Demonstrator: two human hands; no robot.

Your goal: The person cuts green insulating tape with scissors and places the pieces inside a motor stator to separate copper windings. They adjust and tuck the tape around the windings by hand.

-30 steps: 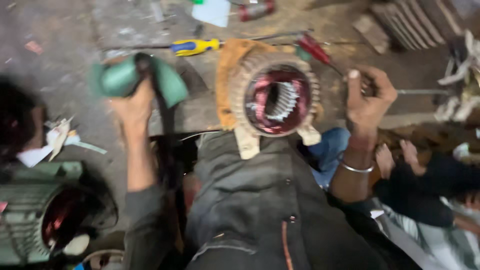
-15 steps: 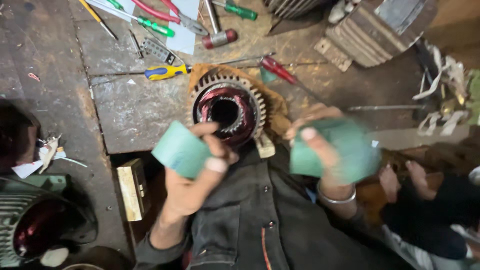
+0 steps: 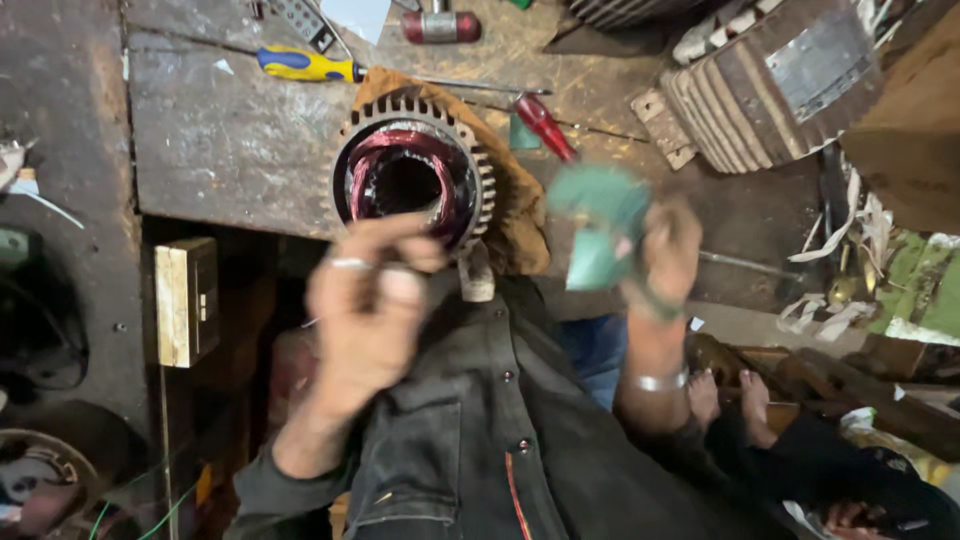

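Hands are raised mid-frame: the right hand (image 3: 668,250) pinches a green sheet (image 3: 600,225), the left hand (image 3: 365,305) is loosely curled, empty. Between them is open room below the motor stator (image 3: 415,180) at the tabletop (image 3: 230,150) edge.

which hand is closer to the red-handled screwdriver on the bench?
Right. The right hand, holding a green sheet, sits just below and right of the red-handled screwdriver. The left hand is farther off, low and left, in front of the motor stator.

Right hand (image 3: 668,250) grips green sheet (image 3: 600,225); left hand (image 3: 365,305) before motor stator (image 3: 412,180).
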